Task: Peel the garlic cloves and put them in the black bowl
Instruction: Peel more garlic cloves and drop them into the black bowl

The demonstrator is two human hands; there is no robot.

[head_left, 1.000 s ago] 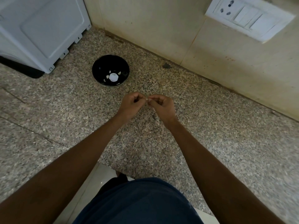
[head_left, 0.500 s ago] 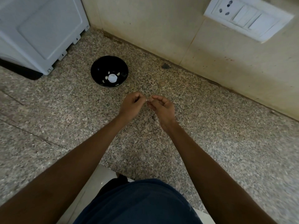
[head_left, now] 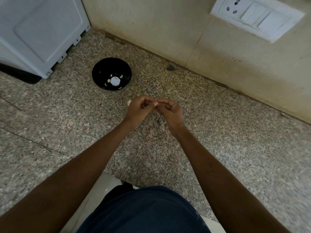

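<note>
At ten o'clock on the speckled counter [head_left: 218,140] sits the black bowl [head_left: 101,71], holding a pale garlic head [head_left: 115,81] and small white cloves. At centre, left hand [head_left: 139,110] and right hand [head_left: 170,111] meet, fingers curled, pinching a tiny garlic clove [head_left: 155,103] between them

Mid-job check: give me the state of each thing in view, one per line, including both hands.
Left hand: fingers curled, pinching a small clove together with the right hand.
Right hand: fingers curled, pinching the same clove.
Clove: held between both hands above the counter, mostly hidden.
Black bowl: upright on the counter, holding several white garlic pieces.
White scrap: lying loose on the counter beside the left hand.
</note>
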